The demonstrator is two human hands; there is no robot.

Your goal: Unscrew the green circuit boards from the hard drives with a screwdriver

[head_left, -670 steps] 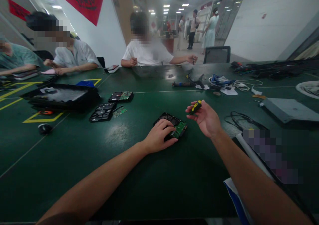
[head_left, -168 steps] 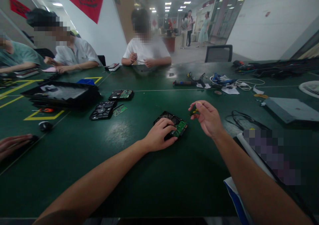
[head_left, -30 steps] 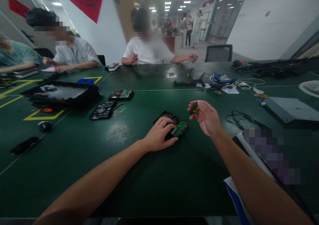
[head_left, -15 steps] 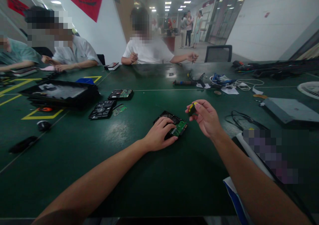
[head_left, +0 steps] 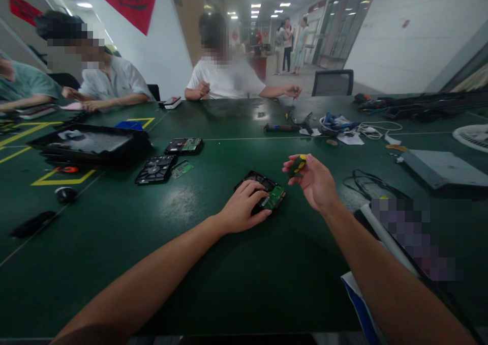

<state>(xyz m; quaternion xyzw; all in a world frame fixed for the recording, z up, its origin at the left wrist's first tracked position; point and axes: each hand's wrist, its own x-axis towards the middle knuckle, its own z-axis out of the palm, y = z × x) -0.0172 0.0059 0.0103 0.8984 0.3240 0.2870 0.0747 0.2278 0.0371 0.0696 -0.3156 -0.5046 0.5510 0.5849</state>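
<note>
A hard drive (head_left: 276, 196) with a green circuit board lies on the green table in front of me. My left hand (head_left: 246, 205) holds it down, fingers across its top and thumb along the near edge. Just right of the drive and raised above the table, my right hand (head_left: 314, 179) grips a screwdriver (head_left: 296, 167) by its stubby dark green and yellow handle. The screwdriver's shaft cannot be made out. Further left lie a second hard drive (head_left: 155, 169), a loose green circuit board (head_left: 182, 169) and another hard drive (head_left: 184, 145).
At the left stands a black tray (head_left: 95, 149), with a dark mouse-like object (head_left: 65, 195) nearer me. A grey metal box (head_left: 444, 167), cables (head_left: 375, 182) and a white fan-like grille (head_left: 473, 137) lie right. Co-workers sit across the table, one (head_left: 224, 80) directly opposite.
The screwdriver handle has tilted in my right fingers, its yellow end now pointing up and right. My left hand has stayed on the hard drive.
</note>
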